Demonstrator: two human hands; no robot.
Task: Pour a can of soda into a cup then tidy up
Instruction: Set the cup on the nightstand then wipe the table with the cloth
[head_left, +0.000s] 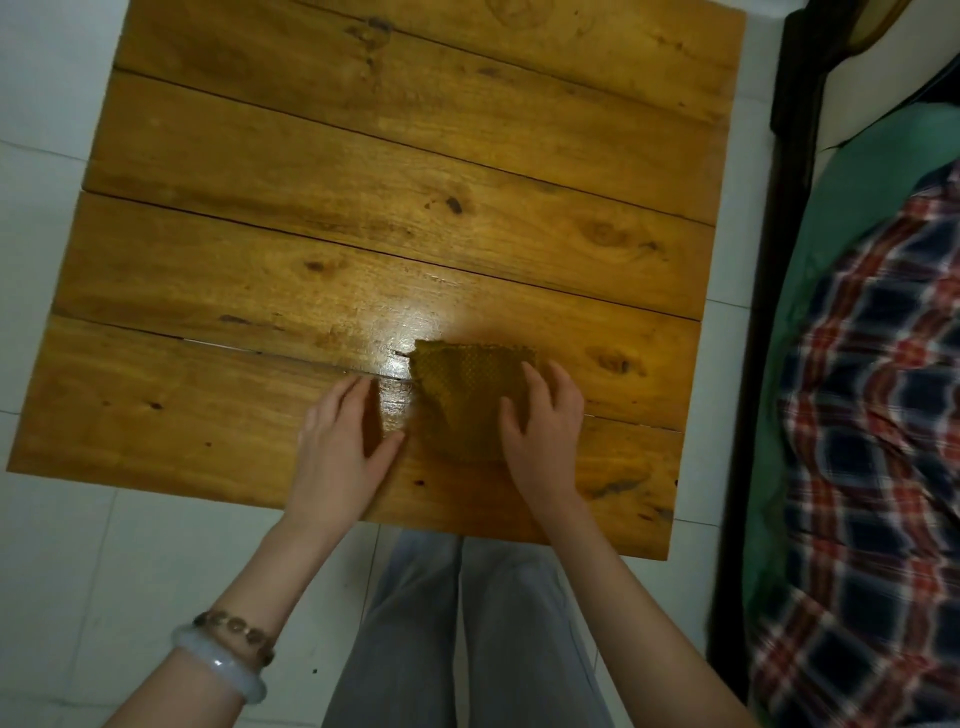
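A brownish-yellow woven cloth (467, 395) lies flat on the wooden plank table (363, 208), near its front edge. My right hand (545, 431) rests on the cloth's right side with its fingers spread and fairly straight. My left hand (348, 436) lies just left of the cloth, fingers straight on the bare wood, thumb pointing toward the cloth's edge. No can and no cup appear in the head view.
A bright glare spot (405, 332) shines on the wood beside the cloth. White tiled floor (52, 545) surrounds the table. A dark bed frame (753, 364) with a green and plaid cover (872, 415) stands at the right. My legs (457, 623) are under the table's front edge.
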